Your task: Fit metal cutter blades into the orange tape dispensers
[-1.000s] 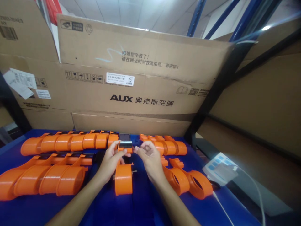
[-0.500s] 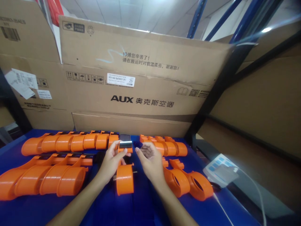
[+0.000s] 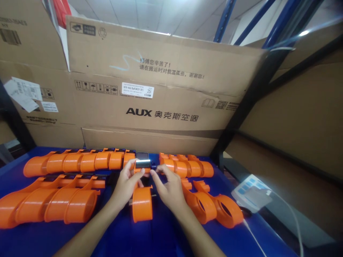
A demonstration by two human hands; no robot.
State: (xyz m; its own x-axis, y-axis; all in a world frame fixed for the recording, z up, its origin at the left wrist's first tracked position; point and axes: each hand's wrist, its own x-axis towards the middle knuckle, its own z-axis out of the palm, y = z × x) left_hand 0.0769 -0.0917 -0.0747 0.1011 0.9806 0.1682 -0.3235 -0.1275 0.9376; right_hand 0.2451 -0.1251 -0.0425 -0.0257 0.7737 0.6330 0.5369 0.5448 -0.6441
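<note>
An orange tape dispenser [image 3: 142,204] stands upright in front of me, its round hub low and its serrated metal blade at the top. My left hand [image 3: 128,182] is closed around its upper end, just below the blade. A small dark blue piece [image 3: 153,166] sits at the right side of the blade end. My right hand [image 3: 169,184] pinches at that piece with thumb and fingertips, close against the dispenser. Its exact shape is mostly hidden by the fingers.
Rows of orange dispensers with dark tops [image 3: 72,162] lie to the left. More orange dispenser bodies [image 3: 205,207] lie to the right on the blue surface [image 3: 128,237]. A white-and-blue device [image 3: 252,192] with a cable sits at right. A large cardboard panel [image 3: 107,117] stands behind.
My right hand has moved left and brought the dark blue piece up against the side of the dispenser. My left hand and the dispenser stay in place.
</note>
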